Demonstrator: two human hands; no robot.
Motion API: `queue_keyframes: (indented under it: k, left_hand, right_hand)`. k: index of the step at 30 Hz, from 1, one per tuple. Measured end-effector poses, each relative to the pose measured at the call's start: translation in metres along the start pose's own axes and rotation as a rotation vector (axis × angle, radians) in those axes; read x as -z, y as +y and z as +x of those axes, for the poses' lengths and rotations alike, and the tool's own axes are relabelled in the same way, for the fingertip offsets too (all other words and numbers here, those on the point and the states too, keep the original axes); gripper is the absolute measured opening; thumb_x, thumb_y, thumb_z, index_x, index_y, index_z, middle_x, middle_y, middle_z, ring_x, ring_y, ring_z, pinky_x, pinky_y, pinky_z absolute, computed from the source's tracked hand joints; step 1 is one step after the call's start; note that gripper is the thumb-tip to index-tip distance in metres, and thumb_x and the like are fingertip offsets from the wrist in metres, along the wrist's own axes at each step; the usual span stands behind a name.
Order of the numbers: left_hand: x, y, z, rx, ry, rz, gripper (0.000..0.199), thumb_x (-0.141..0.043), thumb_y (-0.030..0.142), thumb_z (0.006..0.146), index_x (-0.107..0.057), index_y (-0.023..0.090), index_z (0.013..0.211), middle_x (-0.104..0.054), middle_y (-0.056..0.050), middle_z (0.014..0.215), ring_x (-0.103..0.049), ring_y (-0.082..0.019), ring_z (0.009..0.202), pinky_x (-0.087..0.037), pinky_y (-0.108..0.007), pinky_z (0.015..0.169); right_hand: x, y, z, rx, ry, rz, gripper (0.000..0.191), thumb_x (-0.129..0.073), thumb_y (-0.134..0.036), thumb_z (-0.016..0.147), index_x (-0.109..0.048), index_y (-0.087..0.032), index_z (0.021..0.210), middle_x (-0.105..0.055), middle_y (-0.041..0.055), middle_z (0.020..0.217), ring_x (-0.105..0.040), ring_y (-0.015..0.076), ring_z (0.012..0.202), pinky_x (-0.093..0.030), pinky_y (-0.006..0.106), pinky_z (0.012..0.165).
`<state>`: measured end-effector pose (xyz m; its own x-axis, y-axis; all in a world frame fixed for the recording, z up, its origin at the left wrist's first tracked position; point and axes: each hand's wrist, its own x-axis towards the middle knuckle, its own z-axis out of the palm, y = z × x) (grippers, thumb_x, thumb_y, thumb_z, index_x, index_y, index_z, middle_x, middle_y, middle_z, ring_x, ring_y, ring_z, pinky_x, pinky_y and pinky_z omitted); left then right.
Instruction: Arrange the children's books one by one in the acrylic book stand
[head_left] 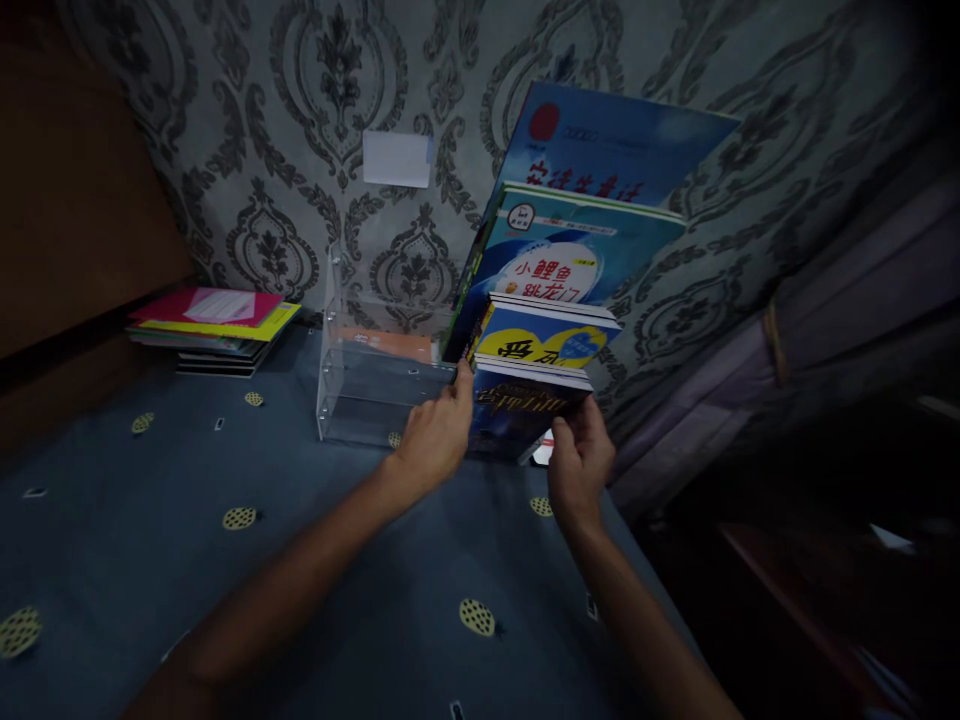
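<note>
Paperbacks in dark-blue covers [517, 415], upright at the front right corner of the clear acrylic stepped rack [328, 370], look light, bendable, slippery, best held by both sides: right hand [581, 465] pinching, left hand [435, 437] touching, its grip unclear.

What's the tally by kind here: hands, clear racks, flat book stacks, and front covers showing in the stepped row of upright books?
Hands: 2 (left hand, right hand)
Clear rack: 1
Flat book stack: 1
Front covers: 4 (tall blue cover, teal cover, yellow-and-blue cover, dark blue cover)
Total: 8
</note>
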<state>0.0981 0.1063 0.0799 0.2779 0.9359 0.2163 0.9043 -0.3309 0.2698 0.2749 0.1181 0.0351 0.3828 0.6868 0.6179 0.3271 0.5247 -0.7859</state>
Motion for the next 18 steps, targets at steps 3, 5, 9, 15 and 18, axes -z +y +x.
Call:
queue_keyframes:
  k: [3, 5, 9, 15, 18]
  left_hand:
    - [-0.001, 0.002, 0.000, 0.016, -0.014, 0.018, 0.085, -0.044, 0.001, 0.089, 0.002, 0.011, 0.160, -0.067, -0.021, 0.121, -0.072, -0.030, 0.101, -0.056, -0.041, 0.086]
    - [-0.002, 0.002, -0.001, 0.022, -0.015, 0.022, 0.082, -0.044, 0.002, 0.090, -0.001, 0.010, 0.159, -0.068, -0.021, 0.119, -0.072, -0.031, 0.103, -0.056, -0.043, 0.087]
    - [0.000, -0.002, 0.000, 0.003, -0.021, -0.013, 0.076, -0.040, 0.007, 0.094, -0.002, 0.010, 0.160, -0.069, -0.021, 0.118, -0.072, -0.033, 0.102, -0.055, -0.045, 0.085]
    - [0.025, -0.026, 0.001, -0.011, -0.050, -0.147, 0.057, -0.042, 0.027, 0.102, -0.022, 0.016, 0.155, -0.072, -0.016, 0.114, -0.070, -0.033, 0.108, -0.053, -0.045, 0.089]
    - [0.033, -0.036, 0.000, -0.050, 0.001, -0.229, 0.045, -0.043, 0.026, 0.101, -0.036, 0.019, 0.145, -0.072, -0.012, 0.116, -0.068, -0.029, 0.112, -0.052, -0.042, 0.092]
  right_hand:
    - [0.000, 0.001, 0.000, -0.001, -0.003, -0.018, 0.050, -0.056, -0.027, 0.083, -0.063, -0.017, 0.132, -0.068, 0.0118, 0.131, -0.059, 0.0306, 0.127, -0.040, 0.054, 0.114]
    - [0.000, 0.001, 0.000, 0.003, 0.000, -0.023, 0.050, -0.056, -0.027, 0.083, -0.063, -0.017, 0.132, -0.068, 0.0119, 0.131, -0.059, 0.0306, 0.128, -0.039, 0.054, 0.114]
    - [0.001, 0.003, 0.000, -0.009, 0.005, -0.007, 0.052, -0.058, -0.028, 0.082, -0.063, -0.017, 0.133, -0.068, 0.0112, 0.130, -0.059, 0.0304, 0.129, -0.039, 0.053, 0.115]
    - [0.004, 0.006, 0.000, -0.033, 0.007, 0.052, 0.051, -0.062, -0.030, 0.081, -0.065, -0.018, 0.130, -0.070, 0.0102, 0.128, -0.060, 0.0300, 0.127, -0.041, 0.053, 0.113]
    - [0.005, 0.005, 0.001, -0.043, -0.005, 0.057, 0.050, -0.064, -0.031, 0.080, -0.066, -0.017, 0.128, -0.071, 0.0103, 0.124, -0.061, 0.0302, 0.124, -0.043, 0.053, 0.111]
